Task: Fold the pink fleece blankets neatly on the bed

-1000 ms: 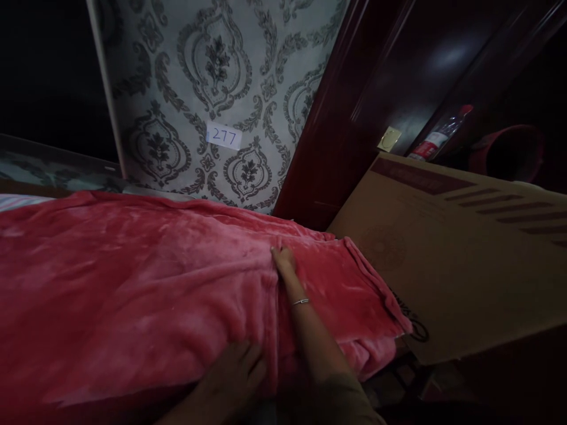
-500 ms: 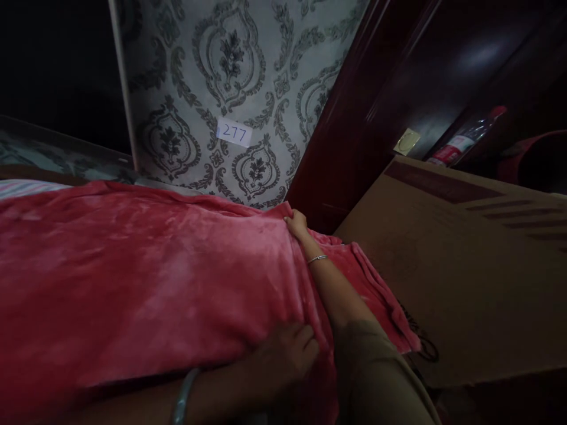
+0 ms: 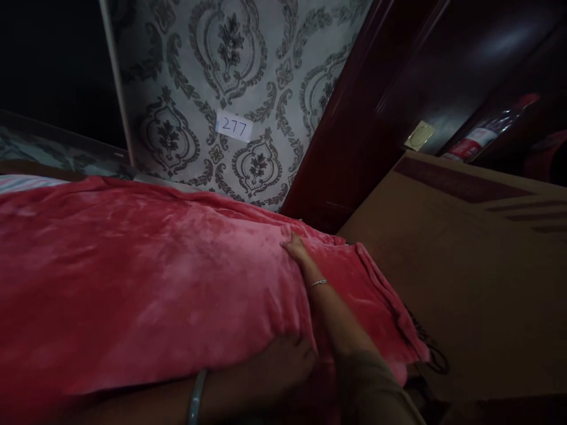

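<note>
A red and pink plush blanket (image 3: 190,265) lies spread across the left and middle of the view, with a folded edge running between my hands. My right hand (image 3: 296,248), with a thin silver bracelet at its wrist, is closed on the far end of that edge. Nearer to me, my left hand (image 3: 283,360) wears a pale bangle and is closed on the near end of the edge; it is dark and slightly blurred. Another layer of the blanket extends to the right beneath my right forearm.
A large cardboard box (image 3: 469,277) stands close on the right. Behind it a bottle with a red label (image 3: 473,143) leans by dark red wood panelling (image 3: 328,171). Patterned wallpaper bears a paper label (image 3: 234,126) reading 277. Striped fabric (image 3: 26,183) shows at far left.
My right hand has come down and nearer with the blanket's edge, which lies flatter. More of the layer to the right shows. My left hand has lowered slightly.
</note>
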Tool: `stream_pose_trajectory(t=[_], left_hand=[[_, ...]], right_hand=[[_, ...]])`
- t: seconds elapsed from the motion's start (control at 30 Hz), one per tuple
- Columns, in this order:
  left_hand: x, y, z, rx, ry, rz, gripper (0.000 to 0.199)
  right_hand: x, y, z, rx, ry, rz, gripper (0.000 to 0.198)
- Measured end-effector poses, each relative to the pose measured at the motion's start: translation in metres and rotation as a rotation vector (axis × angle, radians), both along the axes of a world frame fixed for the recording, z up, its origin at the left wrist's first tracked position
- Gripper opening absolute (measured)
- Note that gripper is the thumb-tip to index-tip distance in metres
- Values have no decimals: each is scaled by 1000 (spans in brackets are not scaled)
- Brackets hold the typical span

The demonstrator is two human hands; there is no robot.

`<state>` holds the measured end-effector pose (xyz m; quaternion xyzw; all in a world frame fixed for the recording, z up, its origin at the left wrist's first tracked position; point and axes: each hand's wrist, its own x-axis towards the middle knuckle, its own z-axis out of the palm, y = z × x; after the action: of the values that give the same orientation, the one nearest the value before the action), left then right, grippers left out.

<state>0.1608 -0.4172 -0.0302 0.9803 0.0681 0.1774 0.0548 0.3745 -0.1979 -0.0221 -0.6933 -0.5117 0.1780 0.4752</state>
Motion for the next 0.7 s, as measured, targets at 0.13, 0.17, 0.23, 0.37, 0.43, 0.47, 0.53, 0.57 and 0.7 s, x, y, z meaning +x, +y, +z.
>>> stream_pose_trajectory(t=[0.13,0.17,0.23,0.37,0.43,0.47,0.53,0.57,0.7], left_hand=[[7,-5,-3,-3,-10,-16,14],[7,-6,-2,-37,-9,-20,14],[4,-7,5,-171,-3,-18,12],[-22,27,39,-391,-62,68,9],[-44,70,59,-376,-182,253,16],[-55,96,67,-347,-230,381,19],[-77,150,76,-304,-217,684,25],[-85,175,77,-295,-223,781,26],[-105,232,53,-234,-265,936,35]], right_hand=[[1,0,13,97,-19,-4,64],[2,-1,15,98,-19,-17,65],[4,-5,14,56,-6,-49,66],[3,-19,0,-47,45,-91,57],[2,-24,-5,-61,64,-104,52],[1,-24,-5,-65,71,-109,52],[-1,-22,1,-64,76,-109,56],[-3,-19,7,-59,74,-105,59],[-24,-7,32,-3,30,-100,64]])
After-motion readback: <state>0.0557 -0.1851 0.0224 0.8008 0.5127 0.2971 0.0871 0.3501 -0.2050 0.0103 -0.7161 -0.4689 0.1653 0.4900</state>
